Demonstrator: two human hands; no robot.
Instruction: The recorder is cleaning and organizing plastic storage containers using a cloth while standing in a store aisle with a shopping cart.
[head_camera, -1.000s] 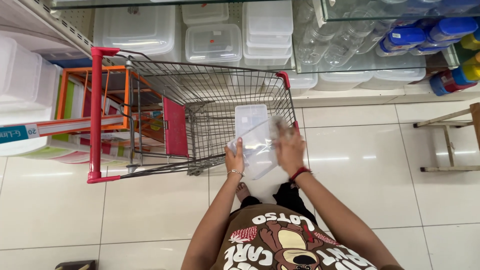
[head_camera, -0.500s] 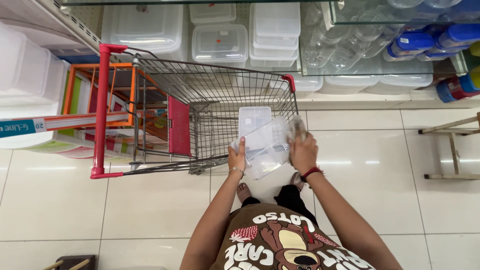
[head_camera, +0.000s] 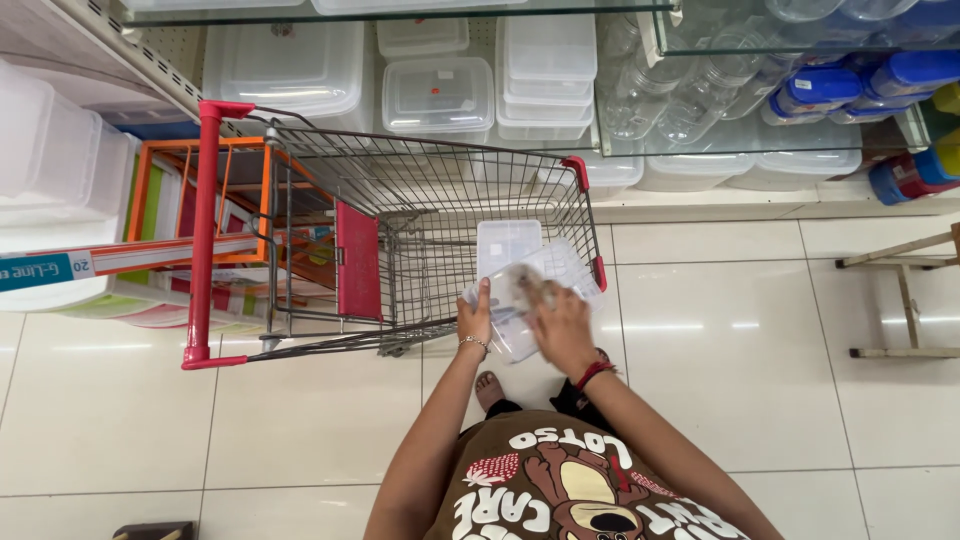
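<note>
Clear plastic container (head_camera: 515, 305) looks light, stiff & slick, so grip by edges: left hand (head_camera: 475, 322) clasps its side, right hand (head_camera: 560, 325) lies spread flat on top, over cart (head_camera: 400, 200)

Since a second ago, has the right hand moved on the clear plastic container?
Yes. The right hand has slid from the clear plastic container's right edge, beside the wire shopping cart's red corner, leftward onto its top, nearer the left hand.
</note>
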